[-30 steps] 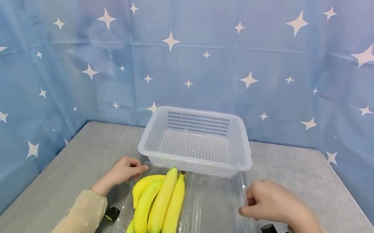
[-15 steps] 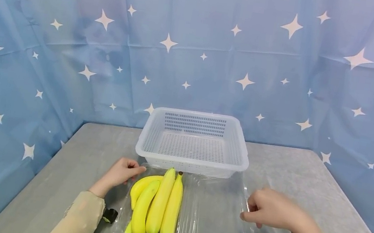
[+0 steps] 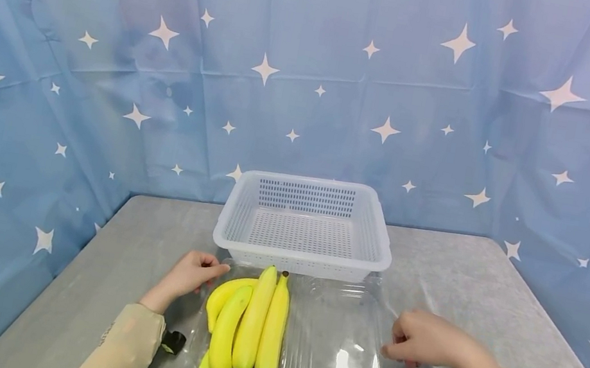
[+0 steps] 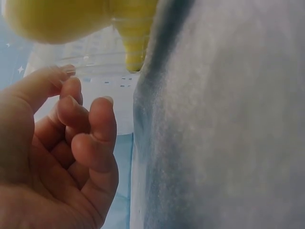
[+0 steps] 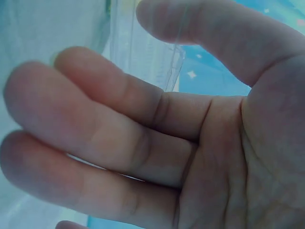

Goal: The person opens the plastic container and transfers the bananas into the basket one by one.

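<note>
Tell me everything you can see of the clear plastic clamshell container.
The clamshell container looks like clear plastic, with two rectangular halves joined by a ridged hinge strip. It lies open on the gray table, in front of the white basket. The left half holds yellow bananas; the right half, round-cornered and catching glare, lies folded out, flat or nearly so. The left hand pinches it near the far left corner; the right hand is at the outer right edge, contact unclear.

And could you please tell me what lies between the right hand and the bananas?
In the head view, the clear container's open lid lies between the right hand and the bananas.
</note>
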Demonstrator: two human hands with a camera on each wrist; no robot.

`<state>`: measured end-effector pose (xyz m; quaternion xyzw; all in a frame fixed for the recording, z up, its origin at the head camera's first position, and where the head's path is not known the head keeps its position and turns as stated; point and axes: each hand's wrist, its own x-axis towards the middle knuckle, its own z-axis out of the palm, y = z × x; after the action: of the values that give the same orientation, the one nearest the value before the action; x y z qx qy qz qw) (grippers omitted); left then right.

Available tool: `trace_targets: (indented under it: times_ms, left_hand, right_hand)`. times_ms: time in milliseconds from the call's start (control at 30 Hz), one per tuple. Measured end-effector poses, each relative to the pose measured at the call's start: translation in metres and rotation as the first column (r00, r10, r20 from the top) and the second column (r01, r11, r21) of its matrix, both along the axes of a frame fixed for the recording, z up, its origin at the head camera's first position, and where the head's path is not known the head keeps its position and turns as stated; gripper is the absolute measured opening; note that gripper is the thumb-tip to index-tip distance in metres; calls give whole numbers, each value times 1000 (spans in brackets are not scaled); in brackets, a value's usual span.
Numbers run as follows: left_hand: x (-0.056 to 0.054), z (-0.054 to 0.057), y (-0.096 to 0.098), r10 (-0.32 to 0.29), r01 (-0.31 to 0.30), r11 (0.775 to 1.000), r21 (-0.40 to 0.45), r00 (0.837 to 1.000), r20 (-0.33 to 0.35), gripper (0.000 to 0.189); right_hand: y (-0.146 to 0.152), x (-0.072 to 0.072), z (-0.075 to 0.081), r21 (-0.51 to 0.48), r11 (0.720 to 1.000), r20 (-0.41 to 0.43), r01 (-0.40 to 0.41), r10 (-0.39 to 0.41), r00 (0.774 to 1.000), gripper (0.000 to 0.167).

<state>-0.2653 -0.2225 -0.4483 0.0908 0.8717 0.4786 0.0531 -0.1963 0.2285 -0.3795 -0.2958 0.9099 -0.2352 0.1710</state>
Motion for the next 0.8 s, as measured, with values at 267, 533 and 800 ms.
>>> trace_targets:
  times_ms: [267, 533, 800]
  left_hand:
    - [0, 1, 2, 9, -9, 1000, -6, 1000, 1, 38]
    - [-2, 2, 2, 26, -26, 1000, -12, 1000, -1, 38]
    - [-6, 1, 4, 29, -30, 999, -23, 999, -25, 40]
  right_hand:
    - [5, -11, -13, -4, 1000, 70, 0, 1, 998, 35]
    - [7, -18, -22, -5, 1000, 110, 22, -21, 994, 37]
    - [8, -23, -29, -3, 999, 128, 40, -39, 991, 39]
